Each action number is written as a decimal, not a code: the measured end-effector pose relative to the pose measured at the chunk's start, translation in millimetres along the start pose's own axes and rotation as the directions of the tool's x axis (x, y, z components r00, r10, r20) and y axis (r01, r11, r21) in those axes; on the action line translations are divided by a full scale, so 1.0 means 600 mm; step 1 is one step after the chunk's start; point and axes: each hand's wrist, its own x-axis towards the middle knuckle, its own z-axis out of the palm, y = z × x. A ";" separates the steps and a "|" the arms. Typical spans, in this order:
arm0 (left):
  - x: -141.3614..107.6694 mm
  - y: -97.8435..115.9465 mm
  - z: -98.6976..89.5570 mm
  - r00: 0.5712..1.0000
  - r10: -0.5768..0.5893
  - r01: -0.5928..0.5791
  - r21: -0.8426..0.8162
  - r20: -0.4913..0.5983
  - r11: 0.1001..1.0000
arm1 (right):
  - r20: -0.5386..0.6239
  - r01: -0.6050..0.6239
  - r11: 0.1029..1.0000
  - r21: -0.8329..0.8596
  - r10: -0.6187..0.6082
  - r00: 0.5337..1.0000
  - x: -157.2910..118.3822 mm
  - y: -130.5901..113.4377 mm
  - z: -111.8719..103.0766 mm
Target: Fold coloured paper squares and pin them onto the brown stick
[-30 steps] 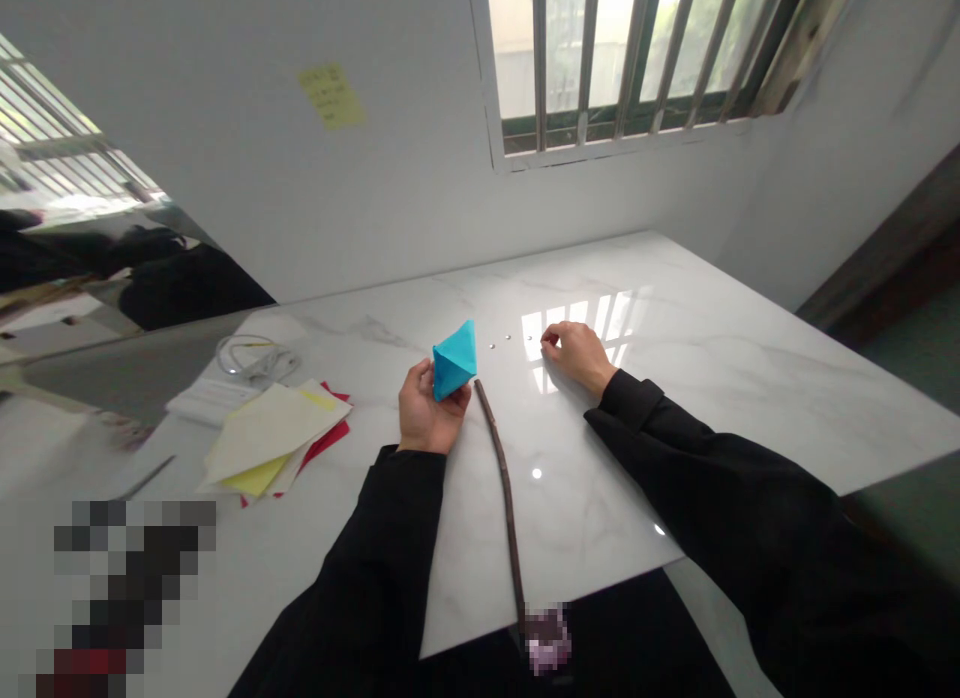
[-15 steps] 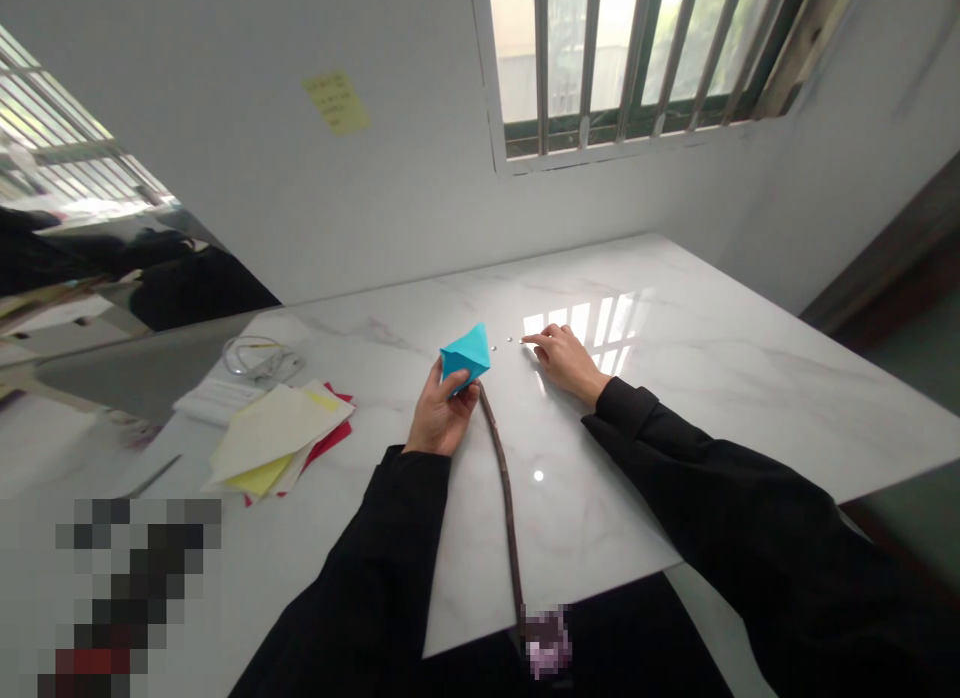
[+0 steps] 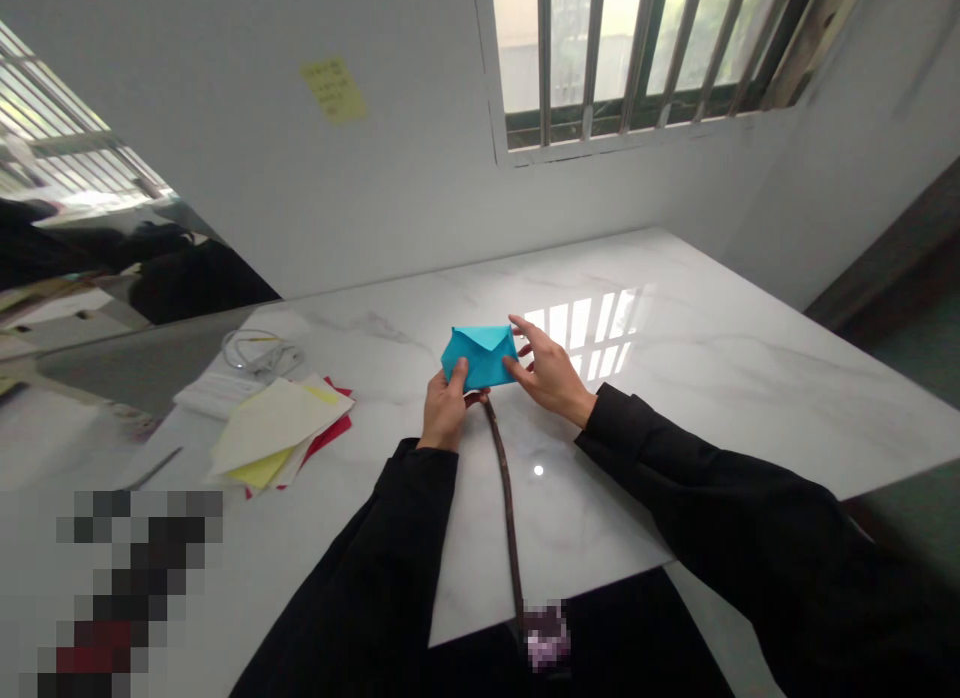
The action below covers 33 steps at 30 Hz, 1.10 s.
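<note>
A bright blue folded paper envelope [image 3: 484, 363] with a pointed flap is raised above the white table. My left hand [image 3: 445, 408] grips its lower left part, thumb across the front and the other fingers behind. At the right end, my right hand [image 3: 551, 363] is closed on the envelope's edge, with the thumb at the lower corner and the forefinger stretched near the upper one. Under the envelope starts a thin brown stick [image 3: 507, 493], which runs toward the near table edge. The envelope and right hand mostly cover the small shiny bits on the table.
Left of my hands lie sheets of cream, yellow and red paper [image 3: 281, 433], with a white cable [image 3: 262, 353] behind them. A thin dark tool [image 3: 156, 468] lies nearer. The marbled table [image 3: 735, 378] meets the wall below a barred window [image 3: 637, 58].
My right hand has come back from the shiny bits on the table to the envelope's right edge. The envelope has turned, so its flap side shows broadly.
</note>
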 end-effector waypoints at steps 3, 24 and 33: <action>-0.002 0.005 0.006 0.995 -0.083 0.079 -0.076 -0.058 0.994 | -0.074 -0.007 1.000 0.022 0.009 0.997 0.009 0.012 -0.008; 0.005 0.002 -0.013 0.984 0.006 -0.002 -0.021 0.176 1.000 | 0.027 0.113 0.994 0.003 -0.113 0.993 0.017 0.035 -0.024; 0.016 0.001 -0.021 0.913 0.406 -0.402 0.252 0.038 0.880 | 0.014 -0.070 0.995 0.070 0.070 0.997 0.020 0.021 -0.029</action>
